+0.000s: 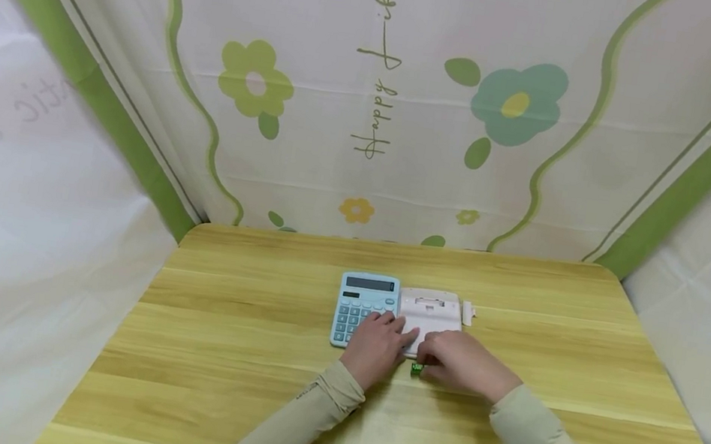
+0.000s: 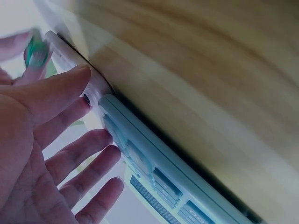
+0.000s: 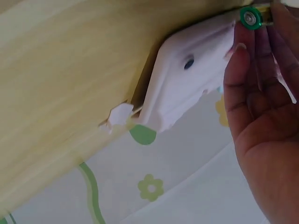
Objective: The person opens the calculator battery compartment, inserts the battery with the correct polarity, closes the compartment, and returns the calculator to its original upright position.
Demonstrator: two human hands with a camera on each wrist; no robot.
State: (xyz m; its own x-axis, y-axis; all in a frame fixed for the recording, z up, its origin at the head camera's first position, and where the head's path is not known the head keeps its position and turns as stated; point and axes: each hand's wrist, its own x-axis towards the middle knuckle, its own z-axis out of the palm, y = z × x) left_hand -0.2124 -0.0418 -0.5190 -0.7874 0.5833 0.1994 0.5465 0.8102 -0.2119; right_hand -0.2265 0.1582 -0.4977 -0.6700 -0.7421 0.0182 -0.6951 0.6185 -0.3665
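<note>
A light-blue calculator (image 1: 379,300) lies face up on the wooden table. Right beside it, a pale pink calculator (image 1: 430,322) lies back up, with an uncovered slot near its far edge. My left hand (image 1: 377,346) reaches over the two, its fingers fairly straight and spread; in the left wrist view the fingertips (image 2: 112,156) are at the blue calculator's keys. Between its thumb and fingers my right hand (image 1: 460,360) pinches a small green battery (image 3: 250,17), just off the pink calculator's near edge. A small white battery cover (image 1: 468,314) lies right of the pink calculator.
The wooden table (image 1: 227,356) stretches out on both sides of the calculators. Behind it hangs a white curtain (image 1: 309,162) printed with flowers, and further white cloth (image 1: 54,233) hangs at the sides.
</note>
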